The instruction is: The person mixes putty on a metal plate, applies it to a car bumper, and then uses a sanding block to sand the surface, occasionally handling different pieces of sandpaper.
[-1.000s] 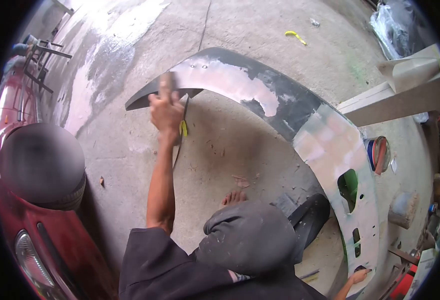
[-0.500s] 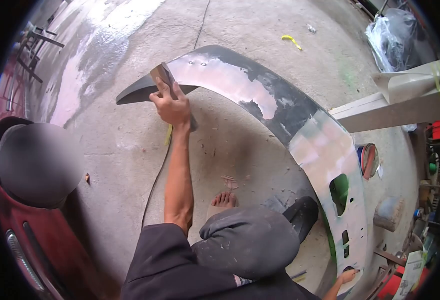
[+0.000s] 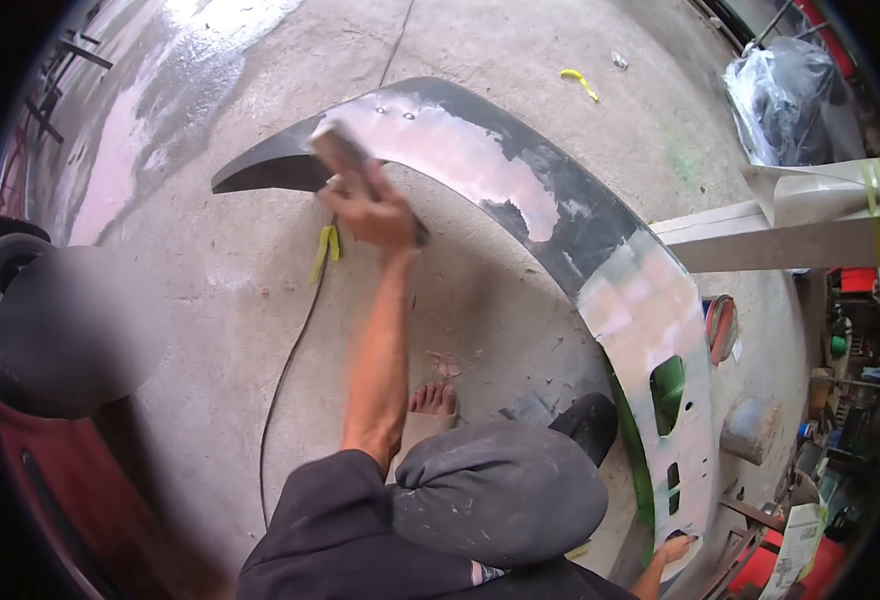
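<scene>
We are wrapping our left hand [image 3: 375, 212] around a long, narrow, brown-and-dark block [image 3: 348, 158], its far end blurring at the inner edge of a curved black car bumper [image 3: 570, 225] patched pinkish white. The bumper is arching from far left to near right. Our right hand [image 3: 675, 548] is touching its near end; we cannot tell whether those fingers are pinching. A tilting block could be gouging the edge; a weak steadying hold could be letting the bumper shift. Stained grey concrete [image 3: 260, 240] is spreading beneath; a dark red car [image 3: 100, 490] is standing near left.
</scene>
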A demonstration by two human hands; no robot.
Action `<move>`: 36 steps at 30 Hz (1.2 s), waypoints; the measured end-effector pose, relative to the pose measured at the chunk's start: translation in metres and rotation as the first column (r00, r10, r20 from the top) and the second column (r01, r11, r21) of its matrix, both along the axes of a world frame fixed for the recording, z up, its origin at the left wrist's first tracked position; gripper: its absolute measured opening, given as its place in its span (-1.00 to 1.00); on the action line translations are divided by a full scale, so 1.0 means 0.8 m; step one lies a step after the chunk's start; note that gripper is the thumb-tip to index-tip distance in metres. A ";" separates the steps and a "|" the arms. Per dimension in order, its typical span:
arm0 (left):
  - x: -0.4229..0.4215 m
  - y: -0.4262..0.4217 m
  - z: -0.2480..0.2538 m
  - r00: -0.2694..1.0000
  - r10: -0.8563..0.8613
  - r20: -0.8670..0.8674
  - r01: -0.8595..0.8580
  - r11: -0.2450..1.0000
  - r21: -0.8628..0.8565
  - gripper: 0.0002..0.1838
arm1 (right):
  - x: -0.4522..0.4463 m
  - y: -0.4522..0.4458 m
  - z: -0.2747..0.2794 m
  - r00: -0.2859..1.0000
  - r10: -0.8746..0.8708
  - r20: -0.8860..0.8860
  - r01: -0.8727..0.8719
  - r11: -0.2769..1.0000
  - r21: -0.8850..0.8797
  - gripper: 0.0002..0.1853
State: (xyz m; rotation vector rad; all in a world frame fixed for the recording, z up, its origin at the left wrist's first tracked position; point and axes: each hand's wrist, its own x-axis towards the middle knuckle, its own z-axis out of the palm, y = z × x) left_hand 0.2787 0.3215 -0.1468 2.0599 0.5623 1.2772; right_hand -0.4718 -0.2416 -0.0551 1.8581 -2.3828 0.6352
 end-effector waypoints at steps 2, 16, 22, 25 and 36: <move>-0.046 -0.079 -0.002 0.938 -0.291 0.187 0.313 0.944 -0.103 -0.46 | -0.019 -0.026 -0.007 0.995 0.051 -0.081 -0.049 0.998 0.025 -0.14; -0.024 -0.053 -0.019 0.969 -0.208 0.130 0.217 0.975 -0.053 -0.36 | 0.014 -0.003 0.009 0.998 0.062 -0.022 -0.060 0.993 0.105 -0.11; -0.066 -0.096 -0.021 0.888 -0.425 0.176 0.455 0.866 -0.208 -0.37 | 0.015 0.001 0.011 0.991 0.104 0.083 -0.114 0.986 0.125 -0.11; 0.019 -0.029 -0.032 0.994 0.003 0.108 0.018 0.982 -0.189 -0.33 | -0.050 -0.056 -0.013 0.989 0.086 -0.118 -0.070 0.988 0.140 0.03; -0.052 -0.090 0.003 0.931 -0.335 0.148 0.363 0.893 -0.266 -0.34 | -0.004 -0.008 0.008 0.994 0.106 -0.006 -0.103 0.983 0.153 0.02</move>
